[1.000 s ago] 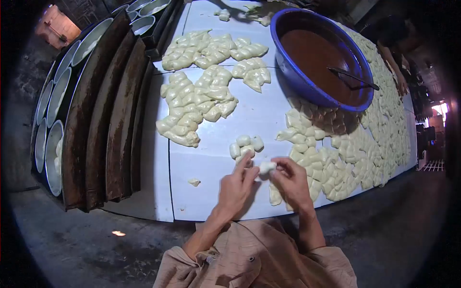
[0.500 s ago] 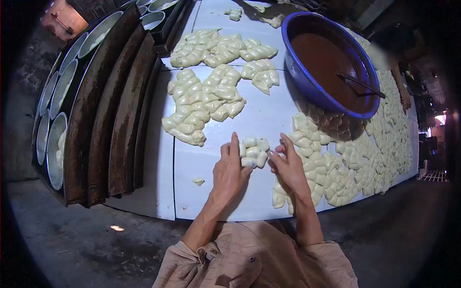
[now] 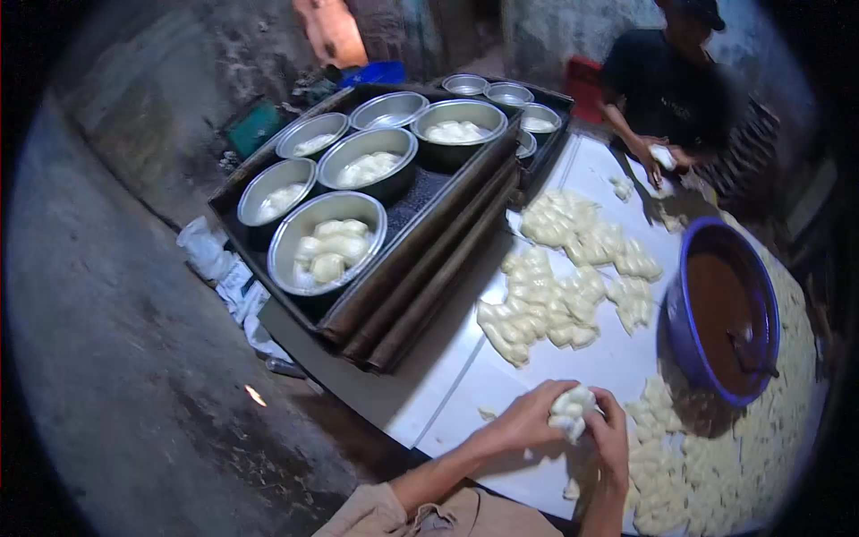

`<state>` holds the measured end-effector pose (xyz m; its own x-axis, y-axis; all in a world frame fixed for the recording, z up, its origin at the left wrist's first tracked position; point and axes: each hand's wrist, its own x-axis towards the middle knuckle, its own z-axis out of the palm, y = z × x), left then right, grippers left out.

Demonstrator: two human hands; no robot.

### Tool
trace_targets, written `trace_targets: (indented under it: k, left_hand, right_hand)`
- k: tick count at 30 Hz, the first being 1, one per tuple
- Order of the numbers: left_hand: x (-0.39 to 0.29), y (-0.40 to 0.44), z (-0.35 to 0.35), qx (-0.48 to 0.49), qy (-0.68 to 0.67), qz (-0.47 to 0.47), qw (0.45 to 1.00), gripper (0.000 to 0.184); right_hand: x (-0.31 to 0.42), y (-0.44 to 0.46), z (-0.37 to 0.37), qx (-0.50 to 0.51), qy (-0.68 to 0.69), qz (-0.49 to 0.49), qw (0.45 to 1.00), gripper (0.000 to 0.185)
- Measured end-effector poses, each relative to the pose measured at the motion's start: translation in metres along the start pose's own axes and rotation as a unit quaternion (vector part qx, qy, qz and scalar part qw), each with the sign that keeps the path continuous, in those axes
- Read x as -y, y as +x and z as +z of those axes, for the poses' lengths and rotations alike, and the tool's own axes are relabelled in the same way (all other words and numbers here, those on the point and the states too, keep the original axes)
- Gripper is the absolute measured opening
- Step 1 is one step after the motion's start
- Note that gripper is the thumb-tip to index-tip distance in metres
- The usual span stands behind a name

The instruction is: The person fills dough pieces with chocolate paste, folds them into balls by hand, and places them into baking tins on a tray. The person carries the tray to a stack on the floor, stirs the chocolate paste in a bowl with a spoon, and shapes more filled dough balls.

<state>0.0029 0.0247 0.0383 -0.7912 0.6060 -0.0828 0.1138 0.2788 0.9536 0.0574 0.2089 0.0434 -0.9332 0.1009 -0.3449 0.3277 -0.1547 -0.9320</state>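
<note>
A small cluster of pale dough pieces (image 3: 573,411) is held between my two hands, lifted above the white table (image 3: 474,380). My left hand (image 3: 533,413) grips it from the left, fingers curled over the top. From the right, my right hand (image 3: 610,434) closes on its other side. Beyond my hands lie several braided-looking slabs of shiny dough (image 3: 541,300). To the right stands a blue basin (image 3: 684,304) of brown liquid, with a dark-handled utensil (image 3: 747,353) resting in it.
Stacked dark metal trays (image 3: 429,277) stand at the left, the top one carrying round tins; a near tin (image 3: 383,234) contains dough. More dough pieces (image 3: 689,474) cover the table's right side. Across the table, a person in a dark shirt (image 3: 667,89) handles dough.
My hands have picked the dough cluster up from the table and now squeeze it between them. The view has swung left, bringing the tins and the other person into sight.
</note>
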Motion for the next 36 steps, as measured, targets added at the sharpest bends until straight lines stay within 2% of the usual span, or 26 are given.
trace_targets:
  k: [2, 5, 8, 10, 12, 14, 16, 18, 20, 22, 23, 24, 25, 26, 27, 29, 30, 31, 34, 35, 36]
  left_hand:
    - [-0.043, -0.022, -0.038, -0.033, 0.029, 0.008, 0.999, 0.074]
    - [-0.094, -0.058, -0.102, -0.113, 0.053, 0.094, 0.988, 0.073]
    - [-0.137, -0.081, -0.184, -0.172, 0.174, 0.16, 0.956, 0.076]
    - [-0.153, -0.081, -0.246, -0.192, 0.211, 0.173, 0.943, 0.079]
    - [-0.143, -0.055, -0.316, -0.233, 0.331, 0.242, 0.882, 0.08]
    - [-0.158, -0.031, -0.386, -0.174, 0.218, 0.193, 0.941, 0.082]
    - [-0.154, 0.001, -0.447, -0.137, 0.124, 0.156, 0.97, 0.089]
    - [-0.141, 0.038, -0.494, -0.13, 0.137, 0.106, 0.976, 0.097]
    - [-0.117, 0.075, -0.526, -0.153, 0.141, 0.071, 0.975, 0.106]
    - [-0.076, 0.118, -0.548, -0.156, 0.146, 0.011, 0.977, 0.107]
    - [-0.055, 0.135, -0.553, -0.154, 0.235, -0.019, 0.96, 0.102]
    - [-0.04, 0.148, -0.555, -0.151, 0.323, -0.047, 0.933, 0.098]
    - [-0.035, 0.157, -0.555, -0.092, 0.346, -0.099, 0.928, 0.082]
    - [-0.03, 0.166, -0.556, -0.034, 0.369, -0.151, 0.916, 0.067]
    - [-0.026, 0.172, -0.553, -0.056, 0.414, -0.143, 0.897, 0.06]
    - [-0.017, 0.18, -0.541, -0.093, 0.503, -0.129, 0.85, 0.046]
    - [-0.016, 0.177, -0.54, -0.095, 0.495, -0.094, 0.859, 0.047]
    - [-0.018, 0.174, -0.539, -0.102, 0.485, -0.083, 0.865, 0.051]
    - [-0.015, 0.165, -0.549, -0.092, 0.5, -0.015, 0.861, 0.068]
    - [-0.014, 0.165, -0.555, -0.087, 0.499, 0.019, 0.862, 0.077]
    - [-0.042, 0.14, -0.55, -0.116, 0.518, 0.015, 0.847, 0.074]
  right_hand:
    - [0.042, -0.005, 0.033, 0.027, 0.006, -0.019, 0.999, 0.034]
    - [0.102, 0.001, 0.08, 0.117, -0.001, -0.124, 0.985, 0.038]
    - [0.163, 0.024, 0.149, 0.196, -0.029, -0.221, 0.955, 0.041]
    - [0.203, 0.049, 0.198, 0.232, -0.052, -0.253, 0.938, 0.041]
    - [0.236, 0.085, 0.245, 0.223, -0.077, -0.294, 0.926, 0.044]
    - [0.268, 0.128, 0.288, 0.213, -0.104, -0.306, 0.922, 0.049]
    - [0.291, 0.174, 0.324, 0.211, -0.116, -0.318, 0.917, 0.051]
    - [0.3, 0.226, 0.346, 0.217, -0.131, -0.322, 0.912, 0.049]
    - [0.306, 0.268, 0.368, 0.175, -0.211, -0.269, 0.923, 0.043]
    - [0.293, 0.32, 0.38, 0.154, -0.307, -0.206, 0.916, 0.046]
    - [0.263, 0.399, 0.376, 0.18, -0.455, -0.261, 0.832, 0.038]
    - [0.254, 0.417, 0.374, 0.166, -0.551, -0.293, 0.764, 0.032]
    - [0.255, 0.414, 0.381, 0.146, -0.637, -0.324, 0.684, 0.027]
    - [0.251, 0.408, 0.385, 0.092, -0.68, -0.341, 0.642, 0.025]
    - [0.245, 0.41, 0.39, 0.056, -0.661, -0.336, 0.668, 0.026]
    - [0.247, 0.395, 0.397, 0.032, -0.7, -0.325, 0.635, 0.026]
    - [0.247, 0.39, 0.398, 0.02, -0.718, -0.32, 0.617, 0.026]
    - [0.245, 0.391, 0.396, 0.01, -0.714, -0.314, 0.626, 0.025]
    - [0.252, 0.401, 0.383, 0.103, -0.673, -0.402, 0.612, 0.029]
    - [0.259, 0.391, 0.379, 0.11, -0.692, -0.39, 0.598, 0.035]
    - [0.265, 0.384, 0.377, 0.099, -0.693, -0.401, 0.591, 0.04]
